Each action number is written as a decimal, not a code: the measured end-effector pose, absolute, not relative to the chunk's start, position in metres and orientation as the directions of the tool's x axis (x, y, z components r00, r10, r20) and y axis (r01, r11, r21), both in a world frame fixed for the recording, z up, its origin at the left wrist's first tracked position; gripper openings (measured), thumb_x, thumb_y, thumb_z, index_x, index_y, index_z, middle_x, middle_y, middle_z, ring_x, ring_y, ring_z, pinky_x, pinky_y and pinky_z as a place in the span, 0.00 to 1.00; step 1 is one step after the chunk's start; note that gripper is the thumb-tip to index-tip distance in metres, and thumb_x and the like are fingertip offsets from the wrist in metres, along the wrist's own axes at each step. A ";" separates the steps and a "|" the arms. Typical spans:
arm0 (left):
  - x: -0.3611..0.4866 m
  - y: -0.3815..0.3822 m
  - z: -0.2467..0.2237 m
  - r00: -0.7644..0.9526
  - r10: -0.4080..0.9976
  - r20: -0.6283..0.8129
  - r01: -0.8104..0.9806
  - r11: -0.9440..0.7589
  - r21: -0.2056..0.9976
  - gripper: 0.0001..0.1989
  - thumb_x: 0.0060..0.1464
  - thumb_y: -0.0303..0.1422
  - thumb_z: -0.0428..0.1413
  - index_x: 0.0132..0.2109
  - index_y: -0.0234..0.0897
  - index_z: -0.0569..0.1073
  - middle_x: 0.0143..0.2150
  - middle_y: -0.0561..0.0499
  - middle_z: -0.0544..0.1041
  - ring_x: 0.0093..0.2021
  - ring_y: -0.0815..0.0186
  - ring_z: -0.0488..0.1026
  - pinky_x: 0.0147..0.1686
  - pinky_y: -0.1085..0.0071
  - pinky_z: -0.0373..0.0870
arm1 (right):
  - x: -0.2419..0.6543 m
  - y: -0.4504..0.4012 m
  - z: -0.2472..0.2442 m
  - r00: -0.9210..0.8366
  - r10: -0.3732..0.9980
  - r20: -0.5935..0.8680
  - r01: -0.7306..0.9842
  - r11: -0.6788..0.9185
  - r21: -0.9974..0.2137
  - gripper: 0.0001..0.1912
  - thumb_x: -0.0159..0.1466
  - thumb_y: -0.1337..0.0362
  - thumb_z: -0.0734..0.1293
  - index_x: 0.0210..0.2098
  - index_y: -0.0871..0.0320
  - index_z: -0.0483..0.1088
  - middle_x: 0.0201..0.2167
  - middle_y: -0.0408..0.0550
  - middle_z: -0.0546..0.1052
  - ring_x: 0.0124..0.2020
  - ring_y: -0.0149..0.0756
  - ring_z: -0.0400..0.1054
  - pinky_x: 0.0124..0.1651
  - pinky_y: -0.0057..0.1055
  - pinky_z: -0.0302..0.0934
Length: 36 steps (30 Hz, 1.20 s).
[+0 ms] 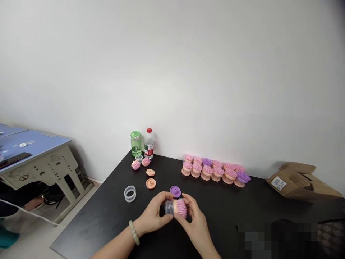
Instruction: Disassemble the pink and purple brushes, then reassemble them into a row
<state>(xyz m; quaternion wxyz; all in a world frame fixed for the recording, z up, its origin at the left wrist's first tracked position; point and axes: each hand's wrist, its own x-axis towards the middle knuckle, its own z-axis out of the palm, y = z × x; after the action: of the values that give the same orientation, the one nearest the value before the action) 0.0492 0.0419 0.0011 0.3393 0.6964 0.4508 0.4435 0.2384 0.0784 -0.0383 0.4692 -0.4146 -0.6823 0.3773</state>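
Over the black table's near part, my left hand (157, 210) grips the clear ring-shaped part (169, 207) of a scalp massage brush. My right hand (194, 216) has its fingers round the pink bristle head (181, 208) with its peach rim. The two parts touch, and the brush lies on its side with bristles to the right. Just behind the hands is a purple round cap (175, 191). Farther left are a loose clear ring (130, 194), a peach round cap (151, 183) and a smaller peach disc (150, 172).
Two rows of pink and purple brushes (207, 172) stand near the wall. Back left are a green container (136, 143), a red-capped bottle (149, 144) and two loose bristle heads (146, 162). A cardboard box (304, 183) sits at right. A blue-topped desk (35, 144) stands left.
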 end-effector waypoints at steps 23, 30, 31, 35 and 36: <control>0.062 0.042 -0.015 0.271 0.860 0.433 0.717 -0.480 0.505 0.36 0.43 0.16 0.52 0.60 0.45 0.64 0.46 0.46 0.69 0.43 0.57 0.65 0.42 0.61 0.64 | 0.227 0.068 -0.046 -0.297 0.837 0.460 0.363 0.544 -0.756 0.32 0.56 0.70 0.67 0.59 0.49 0.63 0.51 0.47 0.75 0.52 0.45 0.71 0.55 0.42 0.68; 0.047 0.045 -0.001 -0.029 0.858 0.512 0.570 -0.407 0.714 0.25 0.43 0.18 0.55 0.49 0.42 0.70 0.44 0.49 0.69 0.45 0.58 0.67 0.45 0.62 0.65 | 0.229 0.077 -0.049 -0.290 0.801 0.524 0.236 0.591 -0.772 0.29 0.62 0.62 0.67 0.61 0.53 0.58 0.53 0.55 0.74 0.45 0.44 0.75 0.44 0.37 0.73; 0.043 0.046 0.003 -0.118 0.854 0.507 0.497 -0.391 0.774 0.24 0.43 0.18 0.56 0.48 0.41 0.70 0.44 0.49 0.69 0.46 0.59 0.67 0.47 0.62 0.65 | 0.227 0.079 -0.050 -0.276 0.808 0.520 0.236 0.581 -0.779 0.27 0.64 0.61 0.66 0.60 0.54 0.59 0.52 0.56 0.74 0.43 0.43 0.76 0.43 0.37 0.73; 0.025 0.050 0.016 -0.393 0.846 0.360 0.109 -0.346 0.932 0.24 0.41 0.26 0.64 0.48 0.40 0.69 0.45 0.50 0.71 0.47 0.58 0.70 0.49 0.63 0.67 | 0.211 0.086 -0.055 -0.299 0.821 0.486 0.312 0.565 -0.763 0.19 0.65 0.60 0.64 0.55 0.55 0.65 0.47 0.54 0.75 0.37 0.40 0.76 0.42 0.37 0.73; 0.022 0.050 0.019 -0.433 0.845 0.313 0.023 -0.337 0.941 0.25 0.41 0.28 0.66 0.48 0.40 0.68 0.45 0.50 0.72 0.47 0.58 0.70 0.48 0.63 0.67 | 0.204 0.087 -0.055 -0.329 0.815 0.477 0.324 0.571 -0.754 0.19 0.64 0.61 0.64 0.55 0.54 0.65 0.48 0.53 0.75 0.38 0.40 0.75 0.42 0.37 0.73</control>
<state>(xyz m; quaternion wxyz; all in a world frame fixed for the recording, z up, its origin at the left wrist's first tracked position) 0.0223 0.0501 0.0191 0.2985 0.4410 0.4924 0.6885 0.2045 0.0875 -0.0547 0.4447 -0.3714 -0.7667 0.2764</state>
